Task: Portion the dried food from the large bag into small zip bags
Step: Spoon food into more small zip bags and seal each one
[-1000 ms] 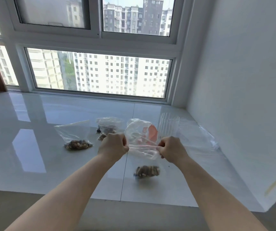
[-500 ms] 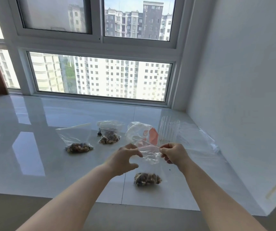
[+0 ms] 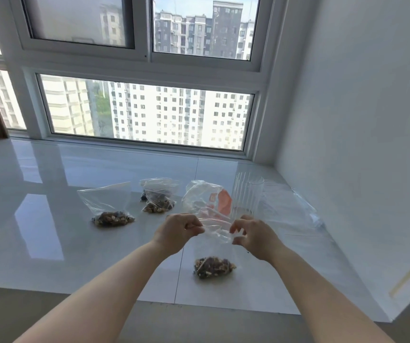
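My left hand and my right hand pinch the top edge of a small clear zip bag, one at each end. The bag hangs upright, and its clump of dried food rests on the white sill. Two filled small bags stand further back: one at the left and one in the middle. Behind my hands sits the crumpled large bag with an orange patch.
A clear ribbed glass stands right of the large bag. Loose clear plastic lies against the right wall. The glossy white sill runs to the window, and its front edge is close below my forearms.
Both hands and the held bag have dropped lower toward the sill edge. My left hand opened briefly, then closed again on the bag's top edge.
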